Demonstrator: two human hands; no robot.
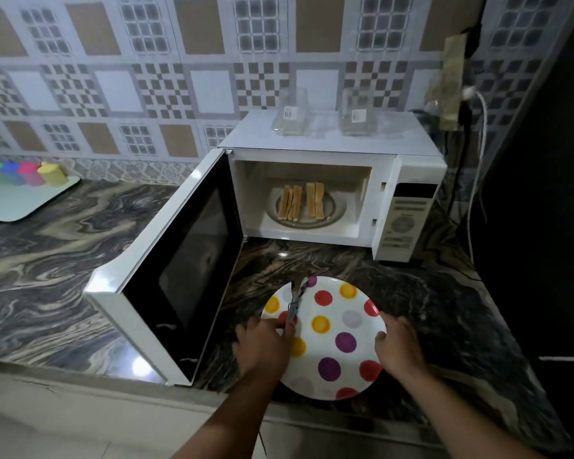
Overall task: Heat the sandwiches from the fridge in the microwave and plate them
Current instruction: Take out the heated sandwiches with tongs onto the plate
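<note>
The white microwave (408,180) stands at the back of the counter with its door (179,270) swung wide open to the left. Inside, two sandwiches (300,201) stand on edge on the glass turntable. In front of it a white plate with coloured dots (332,336) rests on the counter. My left hand (262,346) sits at the plate's left rim, shut on the handle of metal tongs (295,301) that lie across the plate's upper left. My right hand (398,346) grips the plate's right rim.
Two clear glass containers (290,114) stand on top of the microwave. A white tray with several coloured cups (24,173) sits far left on the marbled counter (47,260). Cables and a wall socket (468,94) hang at the right beside a dark surface.
</note>
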